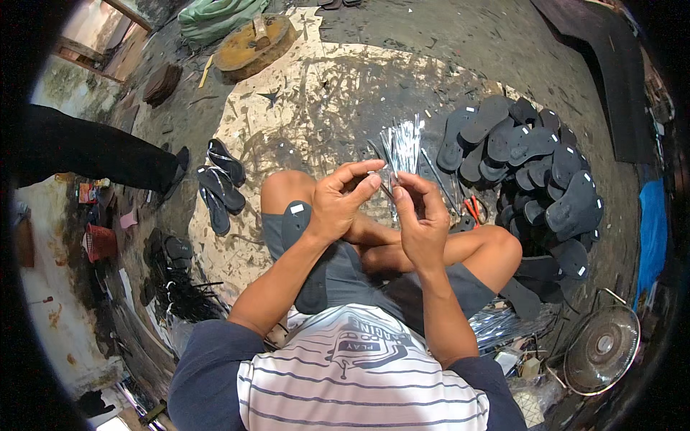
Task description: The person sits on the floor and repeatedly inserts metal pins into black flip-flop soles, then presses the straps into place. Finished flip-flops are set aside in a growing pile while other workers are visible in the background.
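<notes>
My left hand (pixel 339 201) is closed in a pinch, its thumb and fingertips meeting above my crossed legs. Close beside it, my right hand (pixel 422 219) also pinches. Between the fingertips runs a small thin strip (pixel 388 189), partly hidden by the fingers; its kind is too small to make out. Just beyond the hands lies a bundle of shiny silver strips (pixel 405 144) on the ground. A black sandal sole (pixel 310 276) with a white label rests on my left thigh, under my left forearm.
A big heap of black soles (pixel 532 154) lies at the right, with red-handled pliers (pixel 471 208) nearer me. Finished sandals (pixel 219 190) sit at the left, near a standing person's dark trouser leg (pixel 93 151). A round wooden block (pixel 255 50) is far off; a fan (pixel 602 348) stands lower right.
</notes>
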Available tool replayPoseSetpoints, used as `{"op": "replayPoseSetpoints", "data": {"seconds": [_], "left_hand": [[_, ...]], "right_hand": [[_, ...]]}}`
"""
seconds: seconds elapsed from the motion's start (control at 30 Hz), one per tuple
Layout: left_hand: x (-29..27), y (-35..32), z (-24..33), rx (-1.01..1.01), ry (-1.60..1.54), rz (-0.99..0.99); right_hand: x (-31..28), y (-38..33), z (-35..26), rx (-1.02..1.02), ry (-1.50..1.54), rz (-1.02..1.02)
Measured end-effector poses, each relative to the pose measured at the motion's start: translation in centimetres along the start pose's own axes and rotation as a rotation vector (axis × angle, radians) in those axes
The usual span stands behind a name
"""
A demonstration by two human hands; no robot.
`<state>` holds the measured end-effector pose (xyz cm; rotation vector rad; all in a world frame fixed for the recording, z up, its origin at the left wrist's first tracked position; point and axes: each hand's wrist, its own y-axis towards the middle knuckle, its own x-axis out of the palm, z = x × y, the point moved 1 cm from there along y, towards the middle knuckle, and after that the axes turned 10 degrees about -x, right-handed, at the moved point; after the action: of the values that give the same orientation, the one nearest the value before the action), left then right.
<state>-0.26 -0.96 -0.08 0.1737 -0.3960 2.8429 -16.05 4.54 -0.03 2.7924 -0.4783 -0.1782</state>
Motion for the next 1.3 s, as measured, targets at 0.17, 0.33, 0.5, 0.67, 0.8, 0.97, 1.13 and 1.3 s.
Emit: {"op": "replayPoseSetpoints", "data": {"seconds": [0.17, 0.33, 0.5, 0.67, 0.8, 0.97, 1.13, 1.3], "left_hand": [[-0.7, -0.3, 0.3, -0.065, -0.180, -0.095], [0.0, -0.5, 1.1, -0.026, -0.186, -0.073], [0.6, -1.1, 1.1, 0.016, -0.080, -0.041], [-8.2, -2.5, 3.0, 0.401, 0.942, 0.156], [-11.6, -6.8, 0.9, 0.303, 1.611, 0.044], [-9.7, -10.4, 2.6, -0.227, 0.708, -0.007], [-10.0, -10.8, 2.5, -0.397, 0.295, 0.001], [-6.5, -5.8, 5.9, -0.138, 0.046, 0.119]], "right_hand": [[0.9, -0.4, -0.1, 0.030, 0.120, -0.012], [0.6, -0.2, -0.3, 0.024, 0.085, -0.055], [0.2, -0.4, -0.7, 0.081, 0.096, -0.103], [-4.2, 0.0, -7.1, 0.103, 0.365, -0.113], [-6.0, 1.6, -13.4, -0.528, 1.012, -0.492], [-3.8, 2.3, -16.4, -0.638, 1.046, -0.335], [-3.6, 2.2, -16.4, -0.666, 1.068, -0.436], [-4.7, 3.0, -16.6, -0.555, 0.619, -0.605]]}}
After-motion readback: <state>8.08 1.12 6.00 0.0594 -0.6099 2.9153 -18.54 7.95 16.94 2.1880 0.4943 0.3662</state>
